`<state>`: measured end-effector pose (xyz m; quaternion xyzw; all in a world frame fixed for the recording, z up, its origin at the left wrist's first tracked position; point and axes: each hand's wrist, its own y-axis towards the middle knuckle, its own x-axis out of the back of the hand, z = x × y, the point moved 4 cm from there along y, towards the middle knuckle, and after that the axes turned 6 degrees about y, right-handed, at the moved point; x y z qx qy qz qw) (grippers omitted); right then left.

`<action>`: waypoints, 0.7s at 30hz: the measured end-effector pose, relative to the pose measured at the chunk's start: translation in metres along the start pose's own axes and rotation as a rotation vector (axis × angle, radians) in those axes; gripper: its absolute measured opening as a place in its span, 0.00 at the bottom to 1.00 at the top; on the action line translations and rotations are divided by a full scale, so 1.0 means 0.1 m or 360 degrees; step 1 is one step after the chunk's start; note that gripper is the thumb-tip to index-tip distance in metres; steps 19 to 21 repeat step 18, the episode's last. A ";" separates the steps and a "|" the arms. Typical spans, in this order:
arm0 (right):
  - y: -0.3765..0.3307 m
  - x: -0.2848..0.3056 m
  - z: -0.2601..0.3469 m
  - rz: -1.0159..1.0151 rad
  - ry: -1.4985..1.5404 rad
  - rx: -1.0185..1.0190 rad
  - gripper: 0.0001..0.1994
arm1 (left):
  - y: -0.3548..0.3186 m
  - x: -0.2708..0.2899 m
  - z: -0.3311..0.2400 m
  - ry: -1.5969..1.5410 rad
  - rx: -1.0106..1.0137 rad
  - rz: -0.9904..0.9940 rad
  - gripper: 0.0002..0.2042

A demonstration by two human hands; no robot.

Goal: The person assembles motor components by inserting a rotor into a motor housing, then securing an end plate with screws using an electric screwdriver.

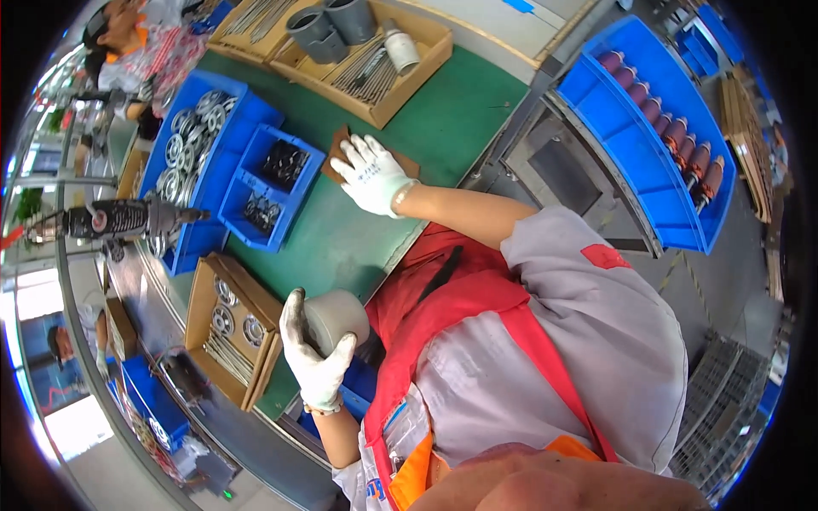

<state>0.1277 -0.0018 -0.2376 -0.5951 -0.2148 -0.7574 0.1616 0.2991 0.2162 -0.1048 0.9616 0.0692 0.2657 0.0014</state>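
Note:
My left hand (319, 362), in a white glove with darkened fingers, is wrapped round a grey cylindrical cup-like part (337, 318) near the front edge of the green tabletop (319, 247). The cylinder is tilted, and its inside is hidden. Farther up the table, my gloved right hand (375, 176) lies with spread fingers on a flat brown sheet (338, 153); most of that sheet is under the hand. A blue divided bin (271, 186) with small dark parts stands left of my right hand.
A cardboard tray (371, 114) at the back holds grey cylinders and metal rods. Round metal parts fill a blue bin (189, 140) at left; another carton (265, 361) holds discs and rods. A blue crate (635, 157) of wound rotors stands right. A power tool (119, 220) hangs at left.

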 end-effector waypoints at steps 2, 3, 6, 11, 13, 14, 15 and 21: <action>-0.19 0.01 -0.27 -0.0164 0.0090 0.0026 0.26 | 0.03 -0.08 -0.04 0.0029 -0.0065 0.0041 0.47; -0.30 0.10 -0.41 -0.0099 0.0130 0.0006 0.26 | 0.03 -0.10 -0.04 0.0036 -0.0086 0.0055 0.47; -0.53 0.21 -0.87 -0.0086 -0.0021 -0.0024 0.24 | 0.02 -0.15 -0.02 0.0058 -0.0098 0.0070 0.45; -0.39 0.31 -1.46 -0.0100 0.0072 -0.0171 0.22 | 0.10 -0.28 0.03 0.0057 -0.0128 0.0209 0.44; -0.39 0.41 -1.63 -0.0093 0.0022 -0.0325 0.22 | 0.10 -0.33 -0.02 0.0046 -0.0123 0.0215 0.44; -0.39 0.45 -1.76 -0.0087 -0.0032 -0.0481 0.23 | 0.10 -0.34 -0.04 0.0031 -0.0123 0.0221 0.44; -0.40 0.48 -1.96 -0.0174 -0.0070 -0.0553 0.24 | 0.09 -0.36 -0.04 0.0024 -0.0117 0.0242 0.44; -0.38 0.49 -2.51 -0.0247 -0.0019 -0.0850 0.25 | 0.05 -0.42 -0.03 -0.0057 -0.0122 0.0283 0.43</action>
